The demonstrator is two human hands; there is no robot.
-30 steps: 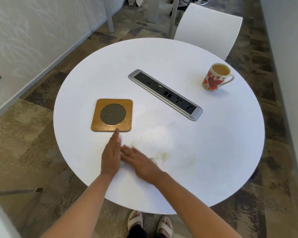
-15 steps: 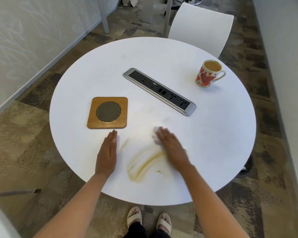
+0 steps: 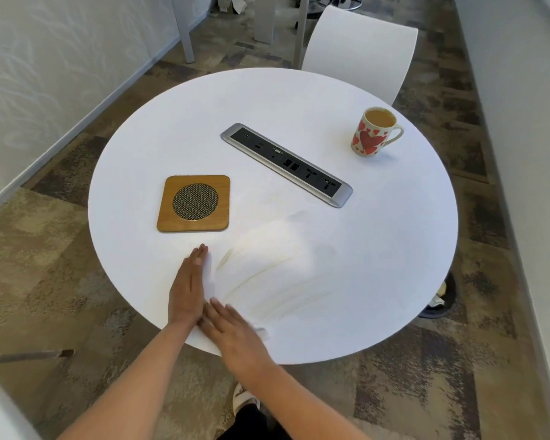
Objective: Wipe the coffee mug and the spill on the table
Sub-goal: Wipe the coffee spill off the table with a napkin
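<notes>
On the round white table (image 3: pixel 394 249), pale brown spill streaks (image 3: pixel 267 274) fan out near the front edge. My right hand (image 3: pixel 232 331) lies flat with straight fingers, pressing a white tissue (image 3: pixel 262 331) that peeks out at its right side. My left hand (image 3: pixel 188 287) rests flat on the table just left of the streaks, fingers straight, touching my right hand. The coffee mug (image 3: pixel 373 131), white with red hearts and full of light brown coffee, stands far right, well away from both hands.
A square wooden coaster (image 3: pixel 193 203) with a mesh centre lies above my left hand. A silver power socket strip (image 3: pixel 286 165) runs diagonally across the table's middle. A white chair (image 3: pixel 359 49) stands behind the table. My feet are under the front edge.
My right hand swept with the tissue from the table's middle back toward the front edge beside my left hand. The thick brown streak is now smeared into faint arcs.
</notes>
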